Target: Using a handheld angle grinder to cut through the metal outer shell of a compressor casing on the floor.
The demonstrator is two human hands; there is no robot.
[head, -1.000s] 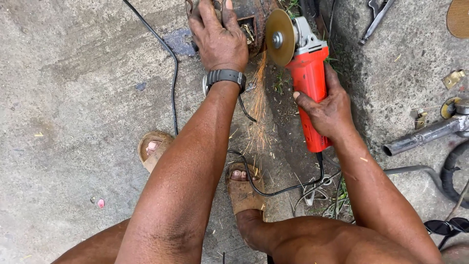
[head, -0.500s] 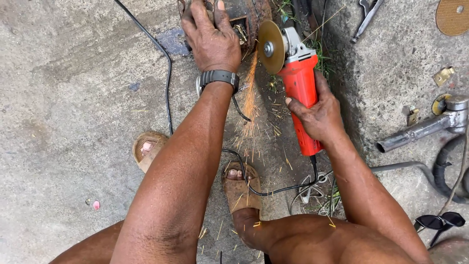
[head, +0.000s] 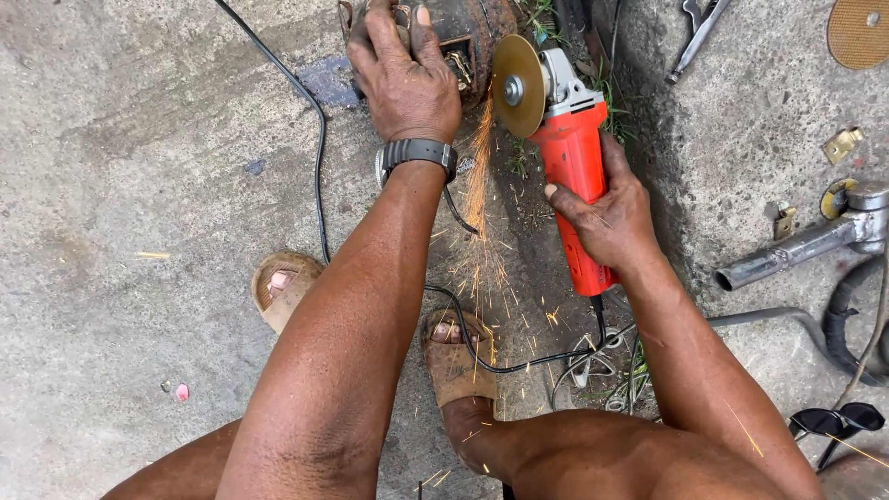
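Observation:
My right hand (head: 607, 218) grips the red body of an angle grinder (head: 576, 176). Its cutting disc (head: 517, 85) meets a rusty round metal part (head: 468, 37) at the top of the view, and orange sparks (head: 477, 213) stream down toward my sandalled feet. My left hand (head: 405, 79), with a dark wristwatch (head: 417, 153) on the wrist, presses down on that rusty part and holds it on the concrete. The part is mostly hidden under the hand.
A black power cord (head: 315, 120) runs across the concrete and loops by my right foot (head: 458, 361). On the right lie a grey metal pipe (head: 796, 245), a spare disc (head: 857, 32), pliers (head: 694, 37), small brass pieces and dark sunglasses (head: 838, 421).
The view has shifted slightly, so hands and grinder sit a little lower and left. The disc stays on the rusty part and sparks keep flying downward.

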